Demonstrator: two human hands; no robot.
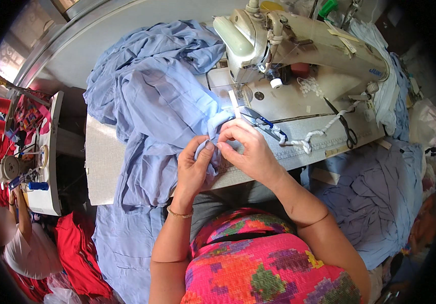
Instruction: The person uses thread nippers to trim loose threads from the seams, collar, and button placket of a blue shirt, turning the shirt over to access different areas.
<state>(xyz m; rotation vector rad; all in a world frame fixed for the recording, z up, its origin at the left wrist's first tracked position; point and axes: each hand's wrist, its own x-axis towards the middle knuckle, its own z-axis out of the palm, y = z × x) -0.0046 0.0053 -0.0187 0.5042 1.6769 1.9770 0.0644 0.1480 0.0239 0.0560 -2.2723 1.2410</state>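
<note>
Light blue cloth (162, 96) lies in loose folds over the left of the sewing table and hangs off its near edge. My left hand (195, 159) pinches an edge of this cloth between thumb and fingers. Close beside it, my right hand (245, 147) has its thumb and fingertips closed on the same bit of cloth. Both hands are just in front of the sewing machine (299, 45), whose lit needle area is above and right of them. A blue-and-black thread snipper (266, 123) lies just past my right hand.
Dark-handled scissors (347, 126) and a twisted white cord (319, 133) lie at the table's right. More blue cloth (375, 197) is heaped at the lower right. At the left, another person (30, 248) sits at a table (45, 195) with red thread spools (1, 106) and red cloth.
</note>
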